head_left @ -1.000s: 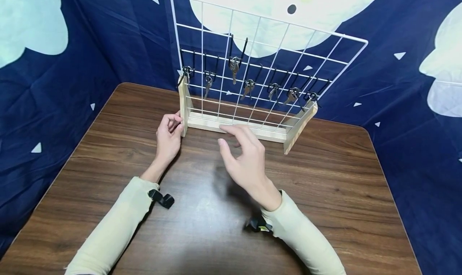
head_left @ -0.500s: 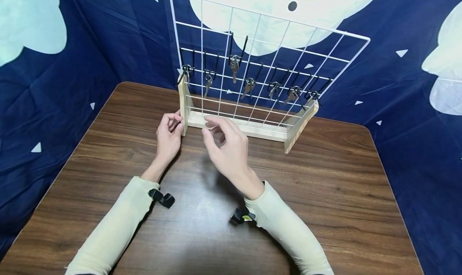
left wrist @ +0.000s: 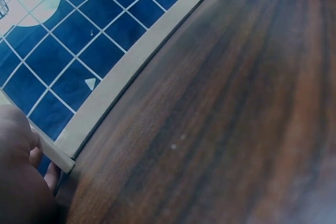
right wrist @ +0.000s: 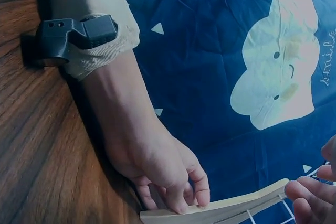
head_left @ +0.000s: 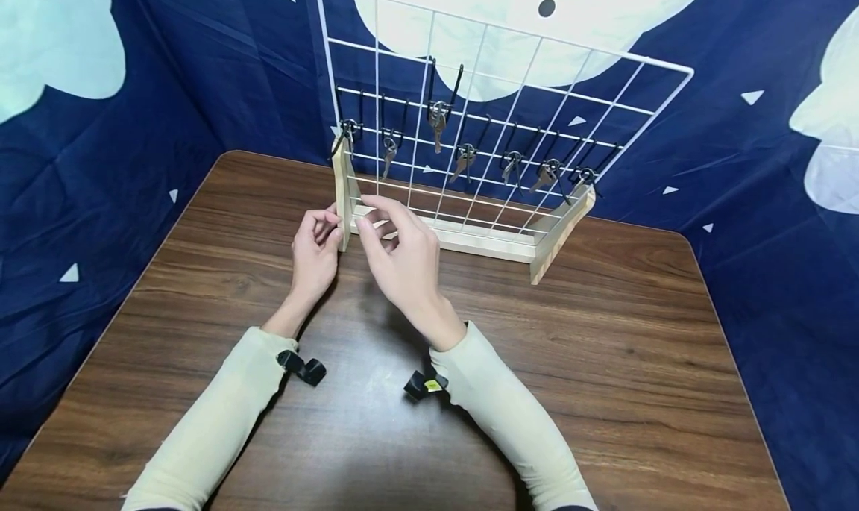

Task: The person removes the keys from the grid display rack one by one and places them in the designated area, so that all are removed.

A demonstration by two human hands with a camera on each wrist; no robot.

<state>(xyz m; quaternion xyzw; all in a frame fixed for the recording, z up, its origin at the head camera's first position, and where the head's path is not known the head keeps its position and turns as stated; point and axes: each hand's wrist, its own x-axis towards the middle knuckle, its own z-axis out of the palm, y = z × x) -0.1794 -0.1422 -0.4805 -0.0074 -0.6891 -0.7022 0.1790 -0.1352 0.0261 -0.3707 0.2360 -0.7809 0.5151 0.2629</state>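
Note:
A white wire grid rack [head_left: 486,25] stands on a pale wooden base [head_left: 483,244] towards the back of the table. My left hand [head_left: 315,257] grips the lower front of its left wooden side piece [head_left: 343,190]; the right wrist view shows the thumb and fingers pinching that wood. My right hand [head_left: 406,261] hovers before the rack's left part, its fingers bent, thumb and forefinger apart, holding nothing. Keys on rings hang from black hooks: one key bunch [head_left: 438,119] sits higher, while several others, such as a key [head_left: 464,160], form a lower row.
The brown wooden table [head_left: 604,362] carries the rack. Behind it hangs a dark blue cloth [head_left: 174,71] with white clouds and triangles. Small black cameras [head_left: 302,368] are strapped to both sleeves. The right wooden side piece [head_left: 564,231] slants forward.
My right hand has moved left and slightly forward, from the middle of the rack towards its left side. My left hand has stayed at the wooden side piece.

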